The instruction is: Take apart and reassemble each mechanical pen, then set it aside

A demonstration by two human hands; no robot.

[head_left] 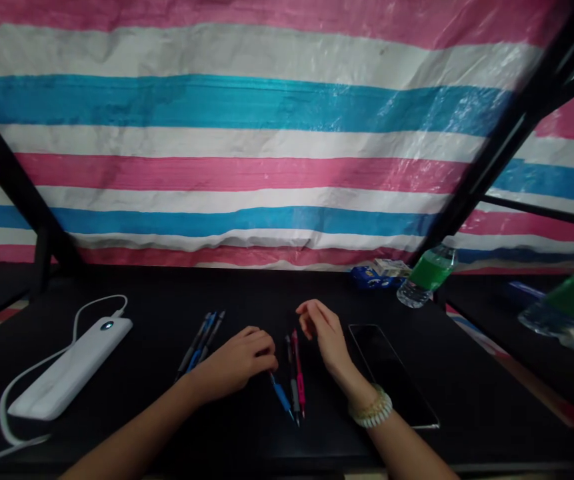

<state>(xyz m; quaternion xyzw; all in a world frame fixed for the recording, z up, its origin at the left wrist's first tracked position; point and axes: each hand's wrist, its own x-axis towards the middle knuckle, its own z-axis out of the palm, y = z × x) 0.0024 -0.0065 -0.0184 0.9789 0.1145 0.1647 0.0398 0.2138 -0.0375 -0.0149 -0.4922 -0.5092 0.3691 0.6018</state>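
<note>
My left hand (243, 361) lies on the black table (157, 307) with its fingers curled over the upper end of a blue pen (281, 396). Right beside that pen lie a dark grey pen (293, 387) and a pink pen (299, 375), side by side. My right hand (323, 333) hovers just right of the pink pen, fingers loosely bent and apart, holding nothing. A beaded bracelet (371, 409) circles my right wrist. A separate bunch of several pens (203, 340) lies left of my left hand.
A white power bank (73, 367) with a white cable (31, 373) lies at the left. A black phone (391, 373) lies right of my right hand. A bottle of green liquid (427, 275) and small blue boxes (371, 276) sit at the back right. A striped tarp (247, 133) hangs behind.
</note>
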